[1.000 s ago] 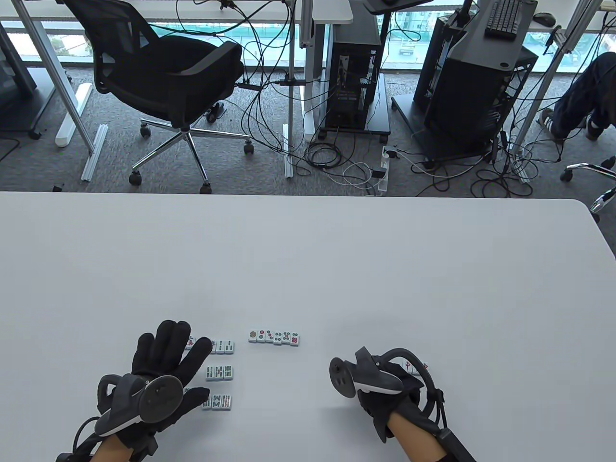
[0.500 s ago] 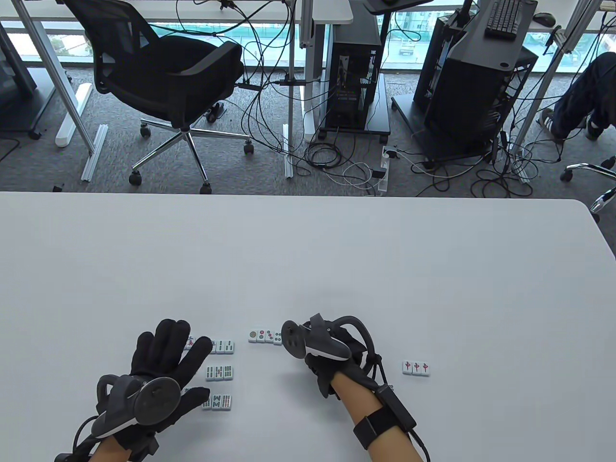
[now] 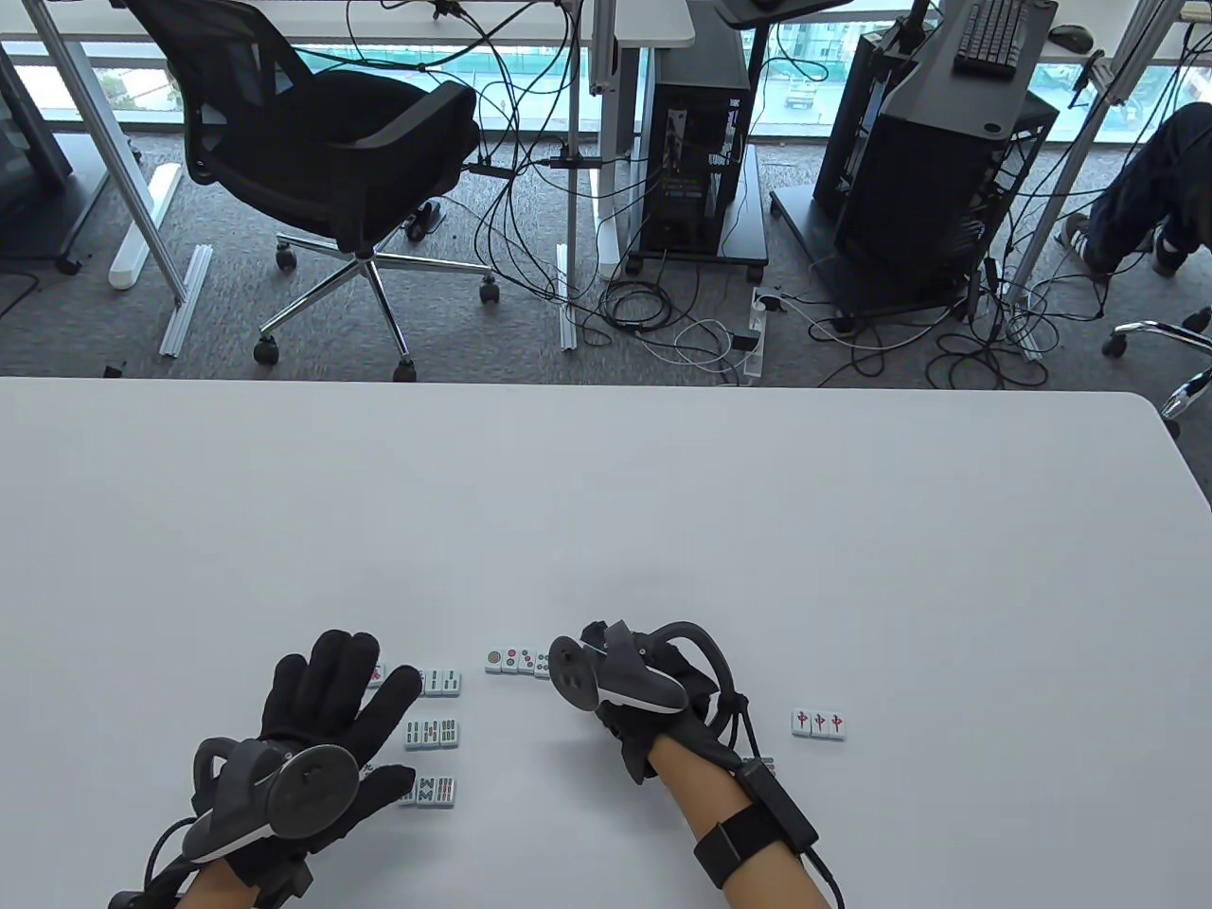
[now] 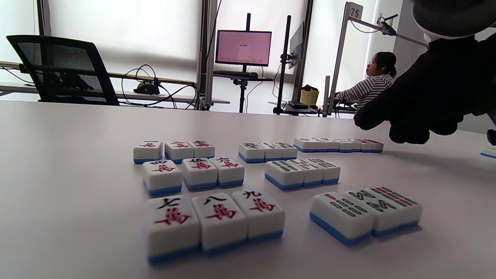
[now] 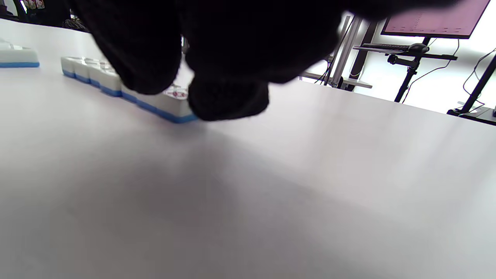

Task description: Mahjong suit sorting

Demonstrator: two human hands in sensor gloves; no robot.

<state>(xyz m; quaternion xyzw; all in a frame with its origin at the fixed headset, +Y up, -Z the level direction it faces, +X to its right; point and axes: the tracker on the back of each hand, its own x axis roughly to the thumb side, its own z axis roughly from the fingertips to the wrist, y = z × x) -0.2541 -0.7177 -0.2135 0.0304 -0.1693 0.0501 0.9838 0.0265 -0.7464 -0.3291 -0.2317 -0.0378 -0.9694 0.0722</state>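
Table view: the left hand (image 3: 322, 729) lies flat with fingers spread over tiles; the right hand (image 3: 653, 696) covers the dot row's (image 3: 511, 660) end. Left wrist view: sorted tile rows (image 4: 217, 182). Right wrist view: fingertips (image 5: 226, 99) touch the end tile (image 5: 174, 102); grip unclear.

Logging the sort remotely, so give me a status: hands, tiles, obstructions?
Left hand open, flat over character tiles. Right hand fingertips on dot row end; grip unclear. Nothing blocking.
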